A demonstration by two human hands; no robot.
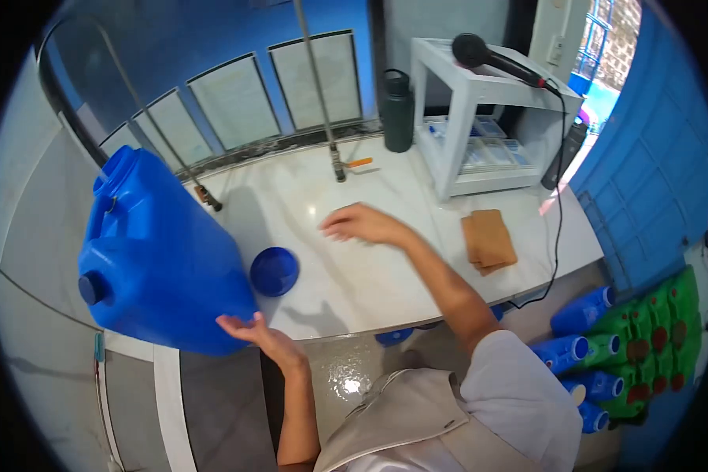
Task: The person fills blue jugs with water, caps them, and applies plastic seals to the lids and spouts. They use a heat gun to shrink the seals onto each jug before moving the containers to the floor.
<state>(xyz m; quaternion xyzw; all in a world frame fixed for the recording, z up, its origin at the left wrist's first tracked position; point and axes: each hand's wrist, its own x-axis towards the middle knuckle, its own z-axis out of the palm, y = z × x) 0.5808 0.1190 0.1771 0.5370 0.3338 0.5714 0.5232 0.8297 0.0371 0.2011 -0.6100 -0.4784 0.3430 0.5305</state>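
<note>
A big blue water jug (pixel 173 259) stands at the left of the white counter, with a carry handle, a wide neck on top and a small black spout cap (pixel 92 288). My left hand (pixel 263 337) is at the jug's lower right edge, palm turned up and fingers apart, holding nothing. Beside the jug, a round blue lid (pixel 274 271) lies on the counter (pixel 370 291). Over the middle of the counter is my right hand (pixel 362 223), empty, its fingers loosely extended. To its right lies a folded brown cloth (pixel 489 241).
Two metal pipes with valves, one having an orange lever (pixel 359 162), come down behind the counter. A dark green bottle (pixel 398 110) stands by a white shelf (pixel 464 118) with a corded black heat gun or dryer (pixel 499 60) on top. Blue and green jugs (pixel 594 311) lie at lower right.
</note>
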